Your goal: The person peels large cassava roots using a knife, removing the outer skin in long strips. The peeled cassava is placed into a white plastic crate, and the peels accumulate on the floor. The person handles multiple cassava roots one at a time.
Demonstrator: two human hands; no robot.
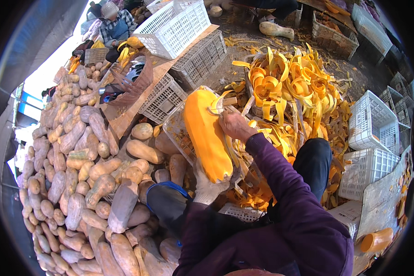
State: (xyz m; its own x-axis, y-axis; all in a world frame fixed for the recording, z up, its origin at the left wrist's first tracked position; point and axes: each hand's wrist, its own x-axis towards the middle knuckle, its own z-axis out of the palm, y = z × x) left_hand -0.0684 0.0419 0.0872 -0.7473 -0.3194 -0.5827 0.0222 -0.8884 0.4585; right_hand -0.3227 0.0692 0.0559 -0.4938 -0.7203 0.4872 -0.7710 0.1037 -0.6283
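Note:
A large, mostly peeled orange squash stands tilted in front of me, over a plastic crate. My left hand, in a pale knitted glove, holds its lower end. Near the upper right side of the squash, my bare right hand is closed on a tool, probably a peeler, mostly hidden by the fingers. A curled strip of peel hangs at the tool by the squash's top. Darker unpeeled skin shows along the squash's right edge.
Unpeeled squashes lie heaped at left. A tall pile of peel strips stands ahead at right. White plastic crates line the right side. A woven basket sits on a board at upper left, with a seated person beyond.

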